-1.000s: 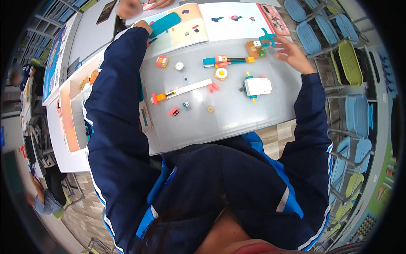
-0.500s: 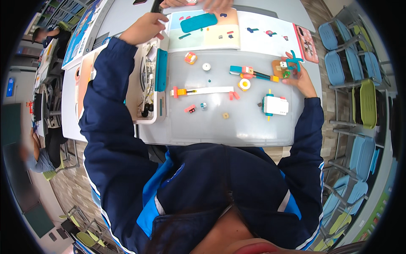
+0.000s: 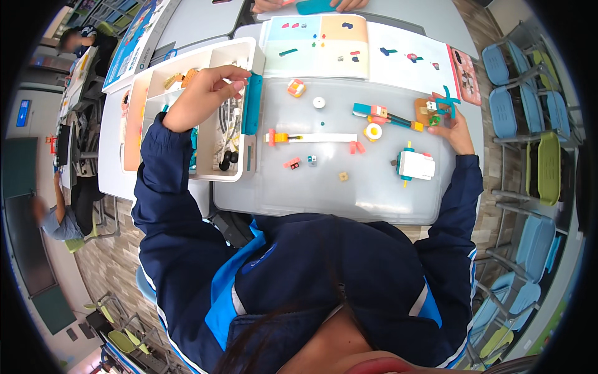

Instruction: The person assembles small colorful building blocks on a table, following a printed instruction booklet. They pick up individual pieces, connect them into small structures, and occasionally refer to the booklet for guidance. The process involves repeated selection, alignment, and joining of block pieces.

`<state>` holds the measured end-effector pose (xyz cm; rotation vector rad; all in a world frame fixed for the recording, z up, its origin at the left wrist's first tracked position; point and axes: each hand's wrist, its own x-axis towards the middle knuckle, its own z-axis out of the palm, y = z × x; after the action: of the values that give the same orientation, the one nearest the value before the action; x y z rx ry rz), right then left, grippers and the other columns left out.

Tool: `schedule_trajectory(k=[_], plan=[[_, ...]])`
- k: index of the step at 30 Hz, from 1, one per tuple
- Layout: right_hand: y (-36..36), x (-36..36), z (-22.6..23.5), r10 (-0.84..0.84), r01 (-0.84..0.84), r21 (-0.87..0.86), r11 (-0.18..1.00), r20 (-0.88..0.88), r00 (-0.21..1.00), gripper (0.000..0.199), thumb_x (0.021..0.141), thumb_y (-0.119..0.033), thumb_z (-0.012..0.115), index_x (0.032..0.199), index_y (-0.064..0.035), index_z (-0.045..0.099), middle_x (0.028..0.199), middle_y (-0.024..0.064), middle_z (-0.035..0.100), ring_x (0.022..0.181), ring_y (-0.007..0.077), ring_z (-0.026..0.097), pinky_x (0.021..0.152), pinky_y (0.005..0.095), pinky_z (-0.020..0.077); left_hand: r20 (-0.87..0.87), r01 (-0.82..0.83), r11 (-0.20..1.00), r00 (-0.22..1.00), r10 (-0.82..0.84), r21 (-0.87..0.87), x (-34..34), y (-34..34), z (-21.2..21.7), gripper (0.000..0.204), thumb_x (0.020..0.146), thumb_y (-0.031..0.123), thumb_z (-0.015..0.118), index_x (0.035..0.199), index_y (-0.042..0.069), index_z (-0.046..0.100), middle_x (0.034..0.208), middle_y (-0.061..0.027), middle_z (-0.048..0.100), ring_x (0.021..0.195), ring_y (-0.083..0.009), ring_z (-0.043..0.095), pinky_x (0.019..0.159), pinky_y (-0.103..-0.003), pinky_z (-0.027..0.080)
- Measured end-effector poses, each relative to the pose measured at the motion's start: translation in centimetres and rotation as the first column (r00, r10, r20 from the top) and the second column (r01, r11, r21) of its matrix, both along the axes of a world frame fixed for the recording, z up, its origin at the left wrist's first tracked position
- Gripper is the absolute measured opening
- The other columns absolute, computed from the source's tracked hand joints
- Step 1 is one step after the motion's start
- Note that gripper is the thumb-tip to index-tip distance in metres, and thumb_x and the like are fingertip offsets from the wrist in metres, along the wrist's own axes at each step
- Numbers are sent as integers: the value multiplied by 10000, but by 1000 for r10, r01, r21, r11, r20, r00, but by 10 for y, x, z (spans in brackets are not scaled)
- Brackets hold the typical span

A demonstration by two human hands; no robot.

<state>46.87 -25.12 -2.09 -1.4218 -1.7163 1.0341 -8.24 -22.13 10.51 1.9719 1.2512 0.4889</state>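
My left hand hovers over the white storage box, fingers loosely bent and apart, nothing visible in them. At the right edge of the grey translucent mat, my right hand is closed around a small brick build with a teal branching piece and a brown part. Beside that hand, a teal, pink and black brick arm points toward the build. Nearby are a fried-egg piece and a white block build with teal sides. A long white strip with yellow and pink ends lies mid-mat.
An open picture booklet spreads behind the mat. Across the table, another person's hands hold a teal plate. Small loose bricks, such as an orange-and-white one, dot the mat. A teal bin lines the box's right side.
My left hand has come back from beside the booklet to above the storage box. The teal plate has moved off the booklet toward the other person. My right hand keeps its hold.
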Motion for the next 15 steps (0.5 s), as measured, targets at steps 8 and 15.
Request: schedule_trajectory(k=[8, 15], plan=[[-2, -1, -7, -52, 53, 18, 998, -45, 998, 827, 644, -66, 890, 1401, -101, 558, 1338, 32, 622, 1249, 177, 514, 1134, 350, 301, 46, -25, 1000, 999, 25, -17, 1, -15, 5, 267, 1004, 153, 619, 1214, -7, 658, 1058, -85, 716, 881, -144, 690, 816, -267, 546], [2, 15, -32, -133, 132, 31, 991, 13, 991, 886, 632, -140, 927, 1426, -85, 536, 1272, 53, 615, 1207, 202, 516, 1091, 335, 346, -99, 21, 999, 995, -25, -36, 10, -23, 10, 281, 1009, 169, 610, 1257, 45, 651, 1145, -73, 703, 996, -142, 666, 913, -294, 512]])
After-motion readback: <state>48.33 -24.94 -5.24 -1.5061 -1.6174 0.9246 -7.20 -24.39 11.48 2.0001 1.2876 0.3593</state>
